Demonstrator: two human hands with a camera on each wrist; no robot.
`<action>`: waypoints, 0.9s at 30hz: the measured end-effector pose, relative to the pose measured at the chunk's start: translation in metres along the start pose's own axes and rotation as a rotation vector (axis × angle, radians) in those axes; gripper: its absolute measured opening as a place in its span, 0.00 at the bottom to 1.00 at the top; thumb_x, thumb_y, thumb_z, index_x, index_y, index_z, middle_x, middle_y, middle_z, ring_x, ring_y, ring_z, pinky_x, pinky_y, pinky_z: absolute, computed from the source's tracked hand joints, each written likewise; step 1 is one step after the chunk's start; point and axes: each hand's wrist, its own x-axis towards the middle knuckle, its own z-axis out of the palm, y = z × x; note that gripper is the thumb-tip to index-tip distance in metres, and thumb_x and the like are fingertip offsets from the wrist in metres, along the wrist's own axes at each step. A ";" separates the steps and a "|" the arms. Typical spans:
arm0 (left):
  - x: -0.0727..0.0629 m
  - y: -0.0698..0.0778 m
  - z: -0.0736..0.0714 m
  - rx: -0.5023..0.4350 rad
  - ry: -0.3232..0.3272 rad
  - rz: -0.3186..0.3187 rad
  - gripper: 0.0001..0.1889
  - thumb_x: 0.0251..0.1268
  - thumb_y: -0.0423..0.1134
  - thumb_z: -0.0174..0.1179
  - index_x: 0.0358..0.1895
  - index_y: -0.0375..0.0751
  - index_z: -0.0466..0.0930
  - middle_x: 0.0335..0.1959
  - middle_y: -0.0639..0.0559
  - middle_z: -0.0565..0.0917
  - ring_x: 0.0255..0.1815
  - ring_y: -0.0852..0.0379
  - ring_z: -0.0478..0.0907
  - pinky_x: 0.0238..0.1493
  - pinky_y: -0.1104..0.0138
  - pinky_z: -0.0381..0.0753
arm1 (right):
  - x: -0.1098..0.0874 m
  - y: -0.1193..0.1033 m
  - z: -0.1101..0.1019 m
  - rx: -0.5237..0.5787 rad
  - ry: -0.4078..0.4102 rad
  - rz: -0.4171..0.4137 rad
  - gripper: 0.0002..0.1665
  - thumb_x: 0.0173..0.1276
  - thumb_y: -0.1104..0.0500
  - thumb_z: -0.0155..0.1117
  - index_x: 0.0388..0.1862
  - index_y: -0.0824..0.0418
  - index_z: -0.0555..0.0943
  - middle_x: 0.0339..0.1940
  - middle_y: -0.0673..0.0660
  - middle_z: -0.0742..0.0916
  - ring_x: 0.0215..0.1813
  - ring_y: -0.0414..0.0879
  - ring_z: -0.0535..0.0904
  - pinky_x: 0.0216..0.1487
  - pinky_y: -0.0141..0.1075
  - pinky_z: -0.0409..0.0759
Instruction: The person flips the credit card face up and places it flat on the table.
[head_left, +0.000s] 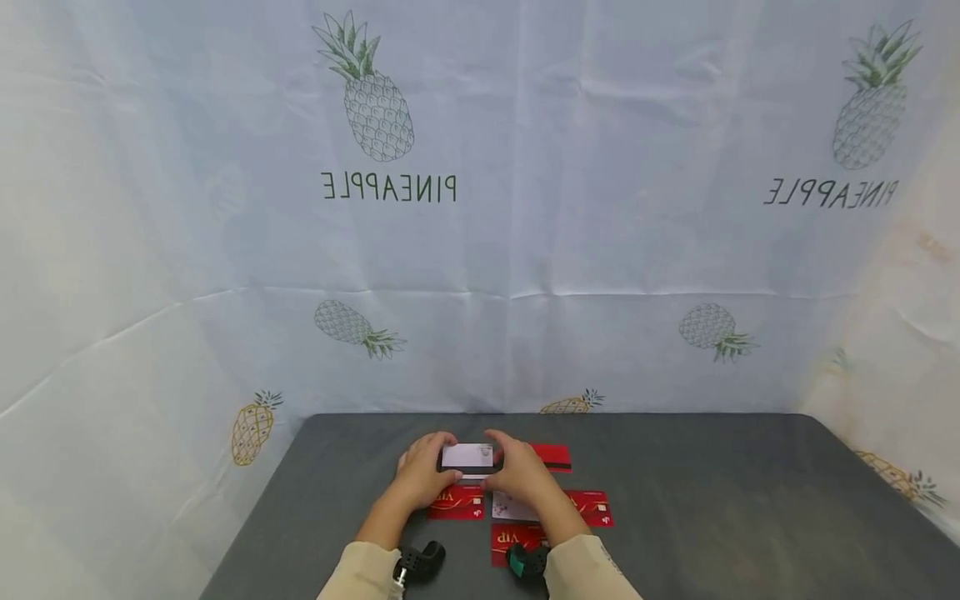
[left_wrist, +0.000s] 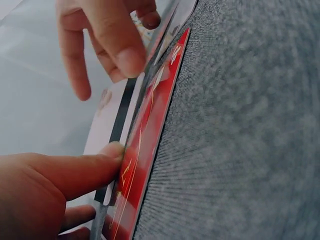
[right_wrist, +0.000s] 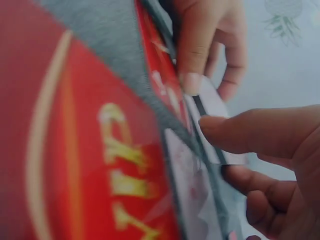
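Observation:
A white card (head_left: 467, 455) with a black magnetic stripe lies between my two hands in the head view. My left hand (head_left: 422, 475) holds its left end, and the thumb (left_wrist: 107, 157) presses on the striped face in the left wrist view. At the opposite end my right hand (head_left: 521, 475) grips the card, its thumb (right_wrist: 220, 129) over the stripe in the right wrist view. Just below the held card lies a red VIP card (head_left: 459, 503). A white patterned card (head_left: 510, 507) lies partly under my right hand.
On the dark grey table (head_left: 697, 500), a red card with a black stripe (head_left: 552, 455) lies beyond my right hand. Another red VIP card (head_left: 594, 507) lies right of my wrist, and one more (head_left: 506, 537) sits nearer. A pineapple-print curtain (head_left: 510, 233) hangs behind.

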 end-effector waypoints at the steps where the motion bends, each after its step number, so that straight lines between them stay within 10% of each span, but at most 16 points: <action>1: 0.000 0.000 0.000 -0.004 -0.001 0.001 0.22 0.56 0.41 0.71 0.54 0.50 0.75 0.61 0.43 0.75 0.66 0.39 0.67 0.65 0.38 0.58 | 0.000 0.000 0.002 -0.025 0.021 0.003 0.46 0.50 0.62 0.79 0.69 0.60 0.71 0.43 0.57 0.83 0.40 0.48 0.76 0.40 0.45 0.79; 16: 0.003 0.002 -0.007 -0.049 -0.015 0.024 0.29 0.48 0.36 0.75 0.57 0.51 0.75 0.64 0.44 0.73 0.66 0.40 0.67 0.63 0.37 0.61 | 0.000 0.005 0.008 -0.120 0.188 -0.003 0.35 0.50 0.61 0.78 0.60 0.55 0.80 0.36 0.51 0.82 0.42 0.46 0.73 0.45 0.47 0.69; 27: 0.004 0.015 -0.015 -0.049 0.039 0.128 0.28 0.47 0.32 0.74 0.55 0.43 0.76 0.54 0.46 0.76 0.56 0.46 0.71 0.59 0.49 0.74 | -0.005 -0.001 0.008 -0.266 0.330 -0.174 0.34 0.49 0.58 0.79 0.58 0.55 0.82 0.61 0.55 0.78 0.65 0.56 0.67 0.63 0.58 0.64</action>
